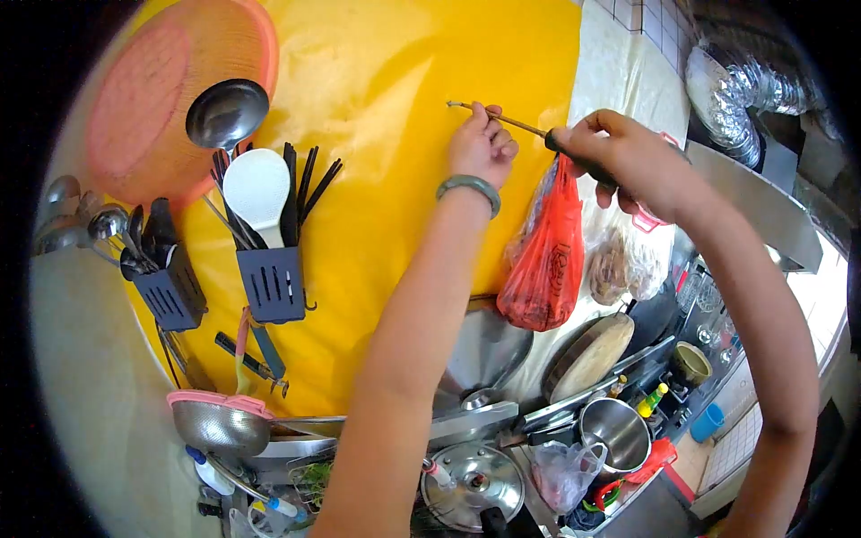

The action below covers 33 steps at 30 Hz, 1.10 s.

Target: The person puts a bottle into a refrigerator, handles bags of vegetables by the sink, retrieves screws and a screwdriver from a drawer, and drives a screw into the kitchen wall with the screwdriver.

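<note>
My right hand (619,157) is closed around the dark handle of a screwdriver (516,122), whose thin shaft points left across the yellow wall sheet. My left hand (484,148), with a green bangle (471,188) on its wrist, has its fingers curled in at the shaft near the tip. A small metallic piece shows at the tip's end, too small to name. Below my right hand hangs a red plastic bag (545,269), with clear bags (623,264) of contents I cannot make out beside it.
The yellow sheet (377,117) covers the wall. At left hang a pink basket (134,99), utensil holders (271,280) with ladles and chopsticks, and a metal colander (220,426). Below are a lidded pan (471,484), a steel pot (614,430) and a round wooden board (592,359).
</note>
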Available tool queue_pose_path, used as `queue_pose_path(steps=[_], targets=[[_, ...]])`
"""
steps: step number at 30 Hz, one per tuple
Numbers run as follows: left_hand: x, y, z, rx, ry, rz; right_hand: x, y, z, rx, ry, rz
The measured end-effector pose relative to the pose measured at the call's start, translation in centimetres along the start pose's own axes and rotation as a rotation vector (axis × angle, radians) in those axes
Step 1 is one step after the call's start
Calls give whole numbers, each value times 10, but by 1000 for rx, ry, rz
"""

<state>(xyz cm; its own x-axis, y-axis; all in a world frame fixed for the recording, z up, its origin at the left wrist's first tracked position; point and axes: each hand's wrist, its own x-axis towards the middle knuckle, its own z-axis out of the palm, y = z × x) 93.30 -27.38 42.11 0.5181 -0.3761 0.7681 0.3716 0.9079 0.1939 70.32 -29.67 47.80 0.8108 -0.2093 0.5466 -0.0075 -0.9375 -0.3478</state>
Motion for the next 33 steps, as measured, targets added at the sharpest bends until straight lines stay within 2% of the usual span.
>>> queue_pose_path(steps=[1, 4, 5, 8, 9, 12, 13, 16, 17, 20, 21, 24, 30, 31, 33], targets=[[-1, -2, 2, -3, 2, 36, -3, 9, 4, -395, 159, -227], [-2, -7, 17, -36, 182, 104, -21, 19, 12, -972, 376, -616], [-2, -6, 17, -22, 173, 104, -15, 22, 12, -994, 404, -606], [-2, -5, 16, 3, 155, 99, 0, 19, 0, -729, 271, -598], [-2, -4, 18, -2, 163, 97, 3, 17, -4, -543, 238, -613], [-5, 2, 22, 5, 198, 92, 2, 1, -8, 0, 10, -40], [-4, 2, 23, 10, 210, 87, 4, 5, -13, 297, -123, 67], [-1, 2, 25, 33, 249, 104, -3, 0, -14, 395, -132, 128], [-1, 3, 24, 26, 243, 104, -10, -5, -6, 0, 45, -6], [-1, 5, 22, 19, 230, 95, -19, 13, 11, -881, 465, -753], [-2, 5, 21, 26, 230, 83, -22, 5, 13, -951, 391, -601], [-2, 6, 20, 9, 208, 86, -11, 9, 12, -764, 360, -548], [-1, 2, 25, 38, 276, 94, -13, 7, 1, 315, -72, 155], [-1, 2, 26, 59, 287, 103, -13, 5, -1, 140, -45, 116], [1, 2, 28, 67, 303, 103, -21, 15, 3, -516, 253, -381]])
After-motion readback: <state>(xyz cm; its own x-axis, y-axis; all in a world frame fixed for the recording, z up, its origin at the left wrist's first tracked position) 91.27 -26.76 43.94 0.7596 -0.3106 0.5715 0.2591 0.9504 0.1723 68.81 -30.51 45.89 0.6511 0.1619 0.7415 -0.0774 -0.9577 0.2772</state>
